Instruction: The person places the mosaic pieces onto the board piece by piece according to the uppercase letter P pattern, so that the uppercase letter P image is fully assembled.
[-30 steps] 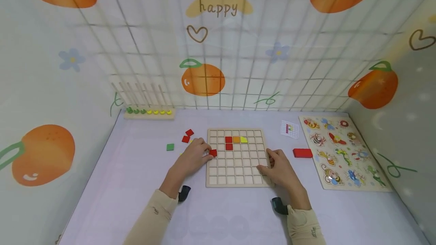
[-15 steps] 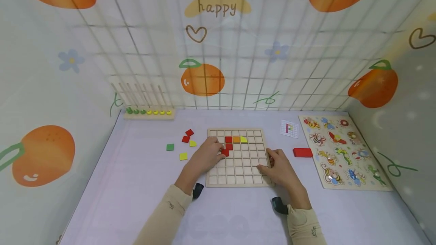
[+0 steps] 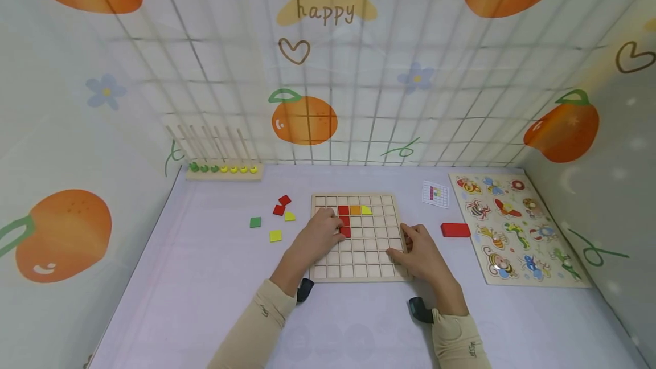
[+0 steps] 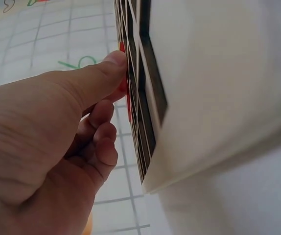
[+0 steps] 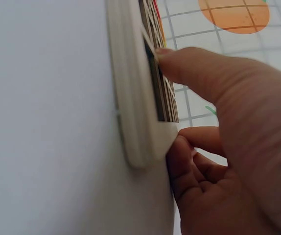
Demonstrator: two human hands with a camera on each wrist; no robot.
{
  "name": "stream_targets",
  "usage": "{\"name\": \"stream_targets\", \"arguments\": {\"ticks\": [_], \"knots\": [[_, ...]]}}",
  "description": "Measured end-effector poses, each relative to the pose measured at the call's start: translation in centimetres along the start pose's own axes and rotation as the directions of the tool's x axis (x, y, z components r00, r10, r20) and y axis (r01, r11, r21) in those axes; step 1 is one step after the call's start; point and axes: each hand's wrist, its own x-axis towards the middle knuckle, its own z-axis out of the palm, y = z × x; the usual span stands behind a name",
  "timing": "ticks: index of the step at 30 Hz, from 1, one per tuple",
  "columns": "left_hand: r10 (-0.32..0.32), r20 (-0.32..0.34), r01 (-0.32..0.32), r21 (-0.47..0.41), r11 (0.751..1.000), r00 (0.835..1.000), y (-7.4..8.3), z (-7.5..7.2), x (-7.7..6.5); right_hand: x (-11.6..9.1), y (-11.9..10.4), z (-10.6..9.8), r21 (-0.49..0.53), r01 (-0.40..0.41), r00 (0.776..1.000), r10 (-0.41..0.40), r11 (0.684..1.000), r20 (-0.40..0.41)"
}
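A wooden grid board [image 3: 359, 271] lies in front of me in the head view. My left hand [image 3: 319, 235] reaches over its left side, thumb and forefinger pinching a red square tile [image 3: 345, 232] at a grid cell. Directly above that tile are two more red tiles [image 3: 344, 210] in a column. An orange tile [image 3: 355, 210] and a yellow curved-edge tile [image 3: 366, 210] continue the top row to the right. At the board's right edge, my right hand [image 3: 424, 252] grips the frame, its thumb on top and the other fingers along the side, as the right wrist view shows.
Left of the board lie two red tiles [image 3: 279, 209], a green tile [image 3: 255, 222] and yellow tiles [image 3: 275, 236]. A pattern card [image 3: 435, 194], red block [image 3: 455, 230] and insect puzzle [image 3: 517, 232] are on the right. A peg stand [image 3: 224, 172] stands back left.
My left hand has moved right across the board, bringing the red tile from the left edge to the cell below the other red tiles. The right hand stays at the board's edge.
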Motion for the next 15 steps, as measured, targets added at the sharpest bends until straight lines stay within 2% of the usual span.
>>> {"name": "stream_targets", "arguments": {"ticks": [6,15], "knots": [[-0.003,-0.011,0.003,0.017,1.0,1.0,-0.18,0.37,-0.03,0.09,0.09,0.08,0.01,-0.006,1.0,0.006,1.0,0.0],[-0.033,-0.019,0.033,-0.019,0.999,0.999,-0.24,0.64,-0.22,0.13,0.17,0.1,0.018,0.0,1.0,0.0,1.0,0.007]]}}
